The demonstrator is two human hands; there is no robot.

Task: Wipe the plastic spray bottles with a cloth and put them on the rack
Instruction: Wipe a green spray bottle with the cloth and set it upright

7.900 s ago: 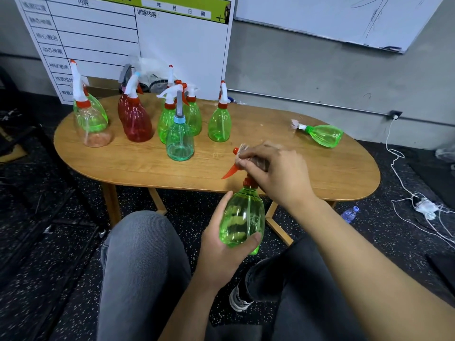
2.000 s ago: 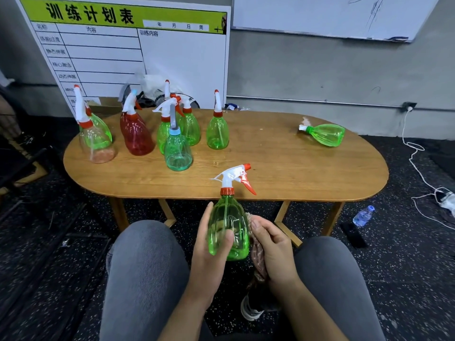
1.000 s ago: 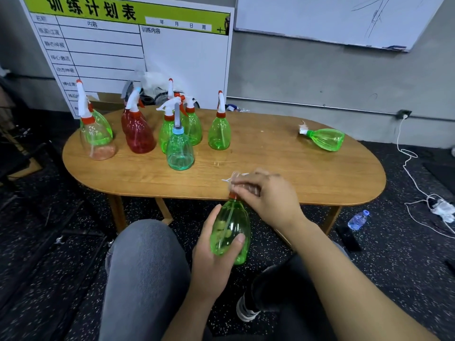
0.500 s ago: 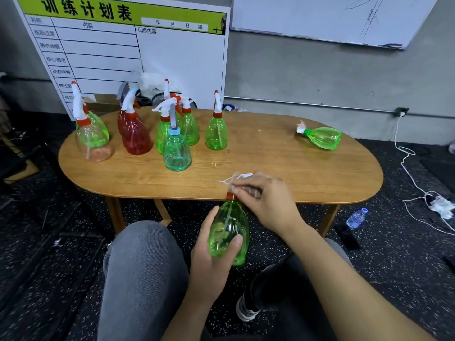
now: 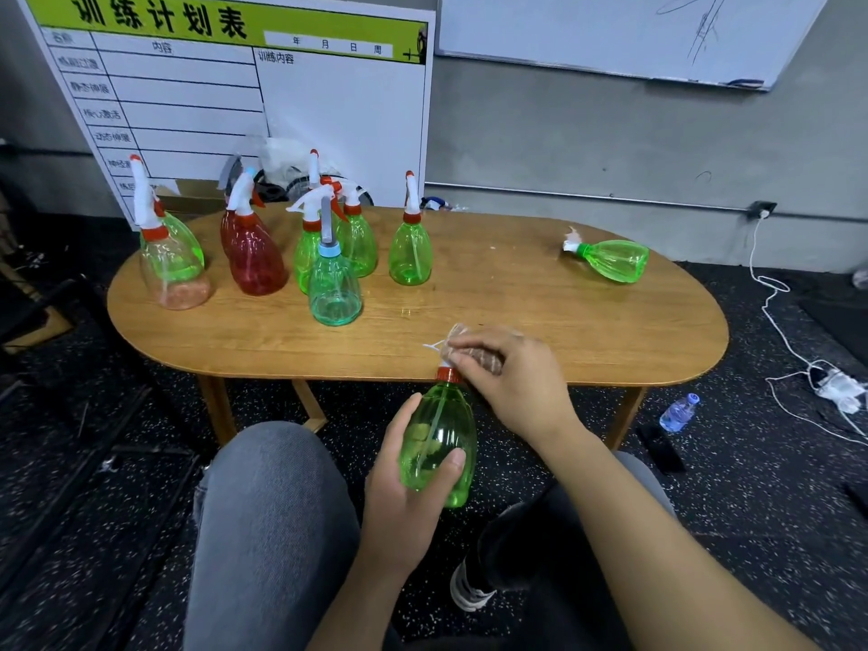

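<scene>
Since 2 s ago the right hand (image 5: 509,382) has gone from the bottle's base up to its top, w/ the cloth (image 5: 472,357) bunched under curled fingers over the spray head, which is mostly hidden; only a white tip and the red collar show. The left hand (image 5: 406,481) grips the green spray bottle (image 5: 439,444) round its belly, upright, above the lap, just in front of the table (image 5: 516,312) edge. Other bottles stand on the table's far left; one green bottle (image 5: 610,260) lies on its side at right. Rack not visible.
</scene>
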